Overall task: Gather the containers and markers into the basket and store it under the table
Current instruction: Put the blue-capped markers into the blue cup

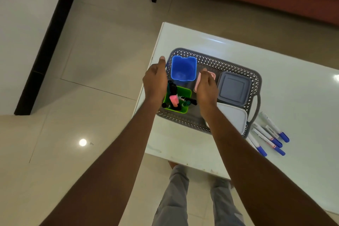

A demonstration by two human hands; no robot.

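Basket (238, 69) – long axis left-right | markers (269, 134) outside – caps toward viewer

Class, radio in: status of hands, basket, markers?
Left hand and right hand open over basket. Containers in. Whiteboard markers loose on table.

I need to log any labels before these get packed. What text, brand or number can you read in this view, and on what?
Loose markers right of the basket: print runs along the barrels, too blurred to read.
Markers in the green cup: no text legible.
Blue cup, grey lid, white lid: no text visible.
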